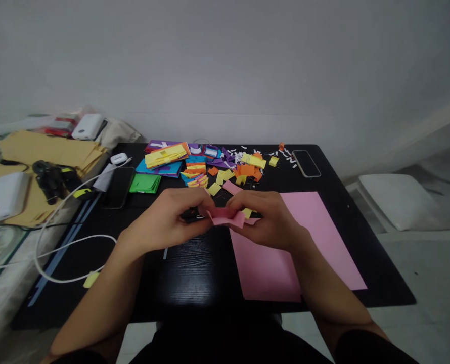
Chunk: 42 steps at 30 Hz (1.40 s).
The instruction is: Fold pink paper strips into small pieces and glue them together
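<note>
Between both hands, above the middle of the black table, is a small folded piece of pink paper [227, 218]. My left hand [175, 215] pinches its left end, fingers curled in. At the other end my right hand [265, 215] grips it between thumb and fingers. Under my right hand and forearm lie larger pink paper sheets [312, 217]. Small yellow, orange and pink paper scraps [225, 176] are scattered just beyond the hands. A stack of green folded paper [145, 183] rests beyond my left wrist.
The black table [194, 273] also bears bundles of folded coloured paper [168, 154] at the back, a phone [306, 164] at right, a dark phone [119, 188] and a looping white cable [39, 237] at left. Brown envelopes [54, 151] lie further left. A white stool [395, 202] stands at right.
</note>
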Motion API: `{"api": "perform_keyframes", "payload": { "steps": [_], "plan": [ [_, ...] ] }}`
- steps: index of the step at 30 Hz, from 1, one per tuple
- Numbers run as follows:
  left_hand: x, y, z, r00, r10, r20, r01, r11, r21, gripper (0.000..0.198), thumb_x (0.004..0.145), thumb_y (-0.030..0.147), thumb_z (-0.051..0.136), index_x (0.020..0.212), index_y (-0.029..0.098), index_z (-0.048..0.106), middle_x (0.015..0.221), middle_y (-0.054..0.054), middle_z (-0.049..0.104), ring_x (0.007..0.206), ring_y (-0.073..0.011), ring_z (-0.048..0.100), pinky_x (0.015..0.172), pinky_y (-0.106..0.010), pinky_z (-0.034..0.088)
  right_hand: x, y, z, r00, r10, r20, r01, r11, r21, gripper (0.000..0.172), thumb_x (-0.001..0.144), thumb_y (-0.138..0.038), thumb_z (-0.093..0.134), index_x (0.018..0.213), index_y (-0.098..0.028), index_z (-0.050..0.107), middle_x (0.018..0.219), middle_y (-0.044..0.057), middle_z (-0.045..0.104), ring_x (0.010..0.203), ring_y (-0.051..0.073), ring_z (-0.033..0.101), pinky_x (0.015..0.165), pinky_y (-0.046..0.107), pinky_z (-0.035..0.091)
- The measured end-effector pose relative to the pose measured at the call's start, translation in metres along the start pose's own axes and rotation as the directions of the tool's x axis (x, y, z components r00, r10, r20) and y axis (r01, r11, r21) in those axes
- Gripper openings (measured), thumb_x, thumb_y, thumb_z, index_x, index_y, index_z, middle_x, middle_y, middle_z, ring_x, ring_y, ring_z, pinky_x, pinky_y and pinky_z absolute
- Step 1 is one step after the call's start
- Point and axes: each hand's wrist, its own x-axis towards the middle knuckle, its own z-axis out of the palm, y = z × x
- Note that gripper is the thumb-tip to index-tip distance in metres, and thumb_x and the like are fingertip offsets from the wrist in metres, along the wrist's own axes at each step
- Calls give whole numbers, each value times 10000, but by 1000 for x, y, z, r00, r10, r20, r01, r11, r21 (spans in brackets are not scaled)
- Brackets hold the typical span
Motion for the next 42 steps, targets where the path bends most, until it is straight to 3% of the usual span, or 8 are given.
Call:
{"api": "perform_keyframes", "payload": {
  "steps": [6,10,14,23,27,36,42],
  "plan": [
    [-1,-8,13,984,-63,-165,46,993,-107,139,962,337,743,947,212,685,840,-7,730,710,-140,652,640,-263,513,1,-4,4,974,196,-109,-175,969,177,151,931,-294,812,946,-214,685,835,2,761,701,144,727,671,276,617],
    [1,-11,20,971,-124,-205,63,958,-279,175,961,318,756,1087,224,681,964,-23,741,791,-152,672,709,-288,559,3,-5,9,923,363,-129,-281,863,420,363,870,-419,885,1088,-217,675,961,37,801,807,178,780,747,318,665],
    [4,-11,22,961,-157,-229,65,929,-364,130,961,273,757,1053,232,675,931,-4,736,781,-140,657,701,-281,546,7,-6,7,875,474,-96,-355,764,539,448,799,-444,937,1081,-221,671,926,26,814,790,179,785,724,313,661],
    [6,-15,29,956,-182,-231,81,917,-390,253,949,299,764,1168,224,664,1023,-44,753,874,-171,710,769,-313,601,9,-4,10,831,546,-108,-398,718,571,531,735,-437,977,1116,-203,691,890,34,824,804,207,803,748,344,670],
    [6,-15,31,958,-195,-208,102,916,-389,265,968,306,747,1207,218,675,1058,-55,777,900,-183,743,804,-331,622,9,-4,9,836,538,-110,-393,725,565,501,747,-447,967,1097,-201,706,894,41,830,826,220,813,755,346,670],
    [8,-17,34,930,-262,-259,95,851,-517,285,896,286,833,1145,199,725,976,-46,794,831,-180,743,713,-282,585,10,-7,1,839,538,-78,-417,729,543,398,835,-438,896,1087,-215,683,847,20,805,795,208,800,738,340,650],
    [7,-18,33,938,-251,-241,86,838,-538,252,929,273,799,1156,199,720,999,-52,799,874,-189,761,747,-288,605,11,-6,1,843,532,-76,-401,718,569,401,798,-383,932,1052,-215,671,799,-6,785,749,185,788,731,322,652]
  ]
}}
